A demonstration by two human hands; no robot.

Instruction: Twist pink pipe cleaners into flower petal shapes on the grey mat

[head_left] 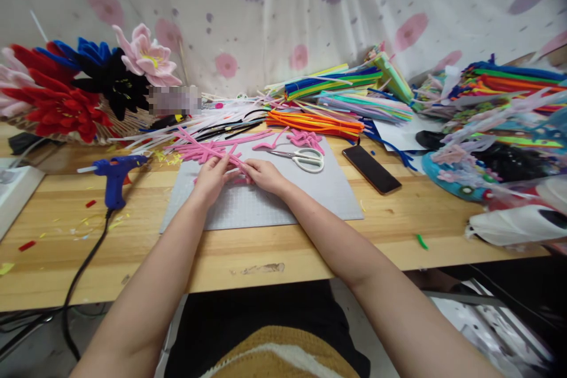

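Over the grey cutting mat (pixel 274 207), both my hands are closed on pink pipe cleaners (pixel 237 160). My left hand (pixel 212 178) grips them from the left, and some stick out past its fingertips. My right hand (pixel 267 177) pinches the other side, close to the left. How many strands each hand holds I cannot make out. More loose pink pipe cleaners (pixel 195 146) lie just beyond my left hand. To the right of my hands rest white-handled scissors (pixel 309 159) with a bent pink piece (pixel 305 140) behind them.
A blue glue gun (pixel 115 180) with a black cord stands at the left, near fuzzy flowers (pixel 57 103). Bundles of orange pipe cleaners (pixel 314 124) and other colours line the back. A phone (pixel 372 169) lies right of the mat, and bagged supplies (pixel 500 159) crowd the right side.
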